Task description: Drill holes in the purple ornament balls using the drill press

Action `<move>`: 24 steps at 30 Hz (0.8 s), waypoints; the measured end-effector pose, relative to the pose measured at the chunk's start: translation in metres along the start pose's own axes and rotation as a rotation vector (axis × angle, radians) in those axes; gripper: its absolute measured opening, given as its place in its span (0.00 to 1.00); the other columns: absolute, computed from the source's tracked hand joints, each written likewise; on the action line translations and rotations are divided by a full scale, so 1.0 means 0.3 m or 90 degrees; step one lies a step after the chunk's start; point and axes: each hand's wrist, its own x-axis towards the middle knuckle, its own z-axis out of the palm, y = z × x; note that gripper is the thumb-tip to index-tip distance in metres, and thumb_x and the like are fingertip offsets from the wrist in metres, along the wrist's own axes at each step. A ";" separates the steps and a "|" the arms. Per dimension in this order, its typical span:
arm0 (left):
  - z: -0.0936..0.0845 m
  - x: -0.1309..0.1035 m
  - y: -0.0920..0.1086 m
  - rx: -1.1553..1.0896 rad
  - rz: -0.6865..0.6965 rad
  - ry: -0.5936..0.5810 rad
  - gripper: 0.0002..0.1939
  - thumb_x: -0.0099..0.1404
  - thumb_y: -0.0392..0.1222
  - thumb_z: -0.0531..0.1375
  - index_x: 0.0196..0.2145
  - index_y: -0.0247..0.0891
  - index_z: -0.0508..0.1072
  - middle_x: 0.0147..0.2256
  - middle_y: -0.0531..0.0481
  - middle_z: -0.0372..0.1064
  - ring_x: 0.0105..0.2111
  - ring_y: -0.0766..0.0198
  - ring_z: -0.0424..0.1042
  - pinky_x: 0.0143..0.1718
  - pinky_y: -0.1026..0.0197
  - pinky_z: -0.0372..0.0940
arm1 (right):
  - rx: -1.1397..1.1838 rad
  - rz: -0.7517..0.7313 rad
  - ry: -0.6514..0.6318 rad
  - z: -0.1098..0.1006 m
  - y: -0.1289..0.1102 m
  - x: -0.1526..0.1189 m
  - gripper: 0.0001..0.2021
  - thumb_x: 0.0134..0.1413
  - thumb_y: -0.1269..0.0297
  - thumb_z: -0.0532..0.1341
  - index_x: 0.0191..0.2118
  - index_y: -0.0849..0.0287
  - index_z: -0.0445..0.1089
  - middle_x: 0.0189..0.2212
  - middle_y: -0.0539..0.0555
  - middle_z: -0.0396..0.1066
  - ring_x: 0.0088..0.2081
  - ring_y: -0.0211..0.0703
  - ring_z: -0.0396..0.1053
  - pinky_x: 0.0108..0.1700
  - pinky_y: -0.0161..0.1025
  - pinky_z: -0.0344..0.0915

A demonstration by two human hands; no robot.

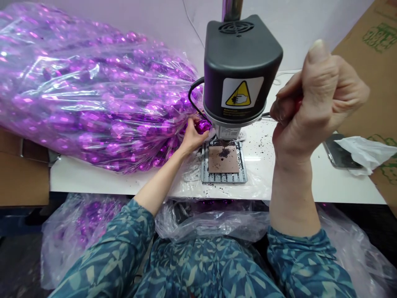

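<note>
A small bench drill press [243, 54] with a black motor housing stands in front of me. My right hand [322, 95] is raised at its right side, fingers wrapped around a red-ended handle [299, 103] that is mostly hidden. My left hand [196, 134] pinches a shiny purple faceted ball [203, 126] just left of the drill's lower part. On the slotted metal base [205, 176] lies a brown square board [215, 163] with a small hole and a pile of dark shavings. The drill bit itself is mostly hidden under the housing.
A large clear plastic bag [93, 91] full of purple balls fills the left of the table [102, 180]. More plastic bagging [214, 223] hangs over my lap. At right are a phone [338, 153], a white tissue [369, 153] and a cardboard box [366, 82]. Dark shavings dot the tabletop.
</note>
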 end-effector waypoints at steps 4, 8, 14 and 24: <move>-0.082 -0.166 0.056 -0.048 -0.065 -0.100 0.22 0.66 0.50 0.67 0.54 0.40 0.71 0.49 0.44 0.76 0.49 0.56 0.77 0.53 0.53 0.73 | -0.018 -0.004 0.011 0.002 0.001 -0.002 0.22 0.57 0.53 0.66 0.18 0.59 0.66 0.11 0.44 0.55 0.12 0.27 0.49 0.18 0.36 0.46; -0.076 -0.260 0.054 -0.133 -0.077 -0.201 0.29 0.63 0.55 0.70 0.57 0.40 0.70 0.48 0.43 0.78 0.47 0.57 0.78 0.51 0.53 0.73 | -0.047 0.002 0.017 0.003 0.002 -0.002 0.24 0.54 0.46 0.65 0.17 0.58 0.65 0.11 0.43 0.56 0.12 0.27 0.49 0.17 0.36 0.47; -0.020 -0.269 0.055 -0.093 -0.072 -0.246 0.28 0.63 0.56 0.71 0.55 0.38 0.74 0.50 0.41 0.78 0.44 0.57 0.78 0.49 0.53 0.74 | -0.057 0.009 0.012 0.002 0.000 -0.009 0.24 0.53 0.44 0.64 0.17 0.56 0.63 0.11 0.44 0.55 0.12 0.29 0.47 0.16 0.39 0.44; 0.047 -0.280 0.108 0.044 0.006 -0.235 0.28 0.58 0.44 0.75 0.54 0.39 0.74 0.46 0.46 0.78 0.38 0.61 0.76 0.40 0.58 0.73 | -0.086 0.016 0.005 -0.008 0.005 -0.017 0.24 0.54 0.43 0.62 0.18 0.55 0.61 0.12 0.44 0.52 0.12 0.30 0.47 0.18 0.41 0.46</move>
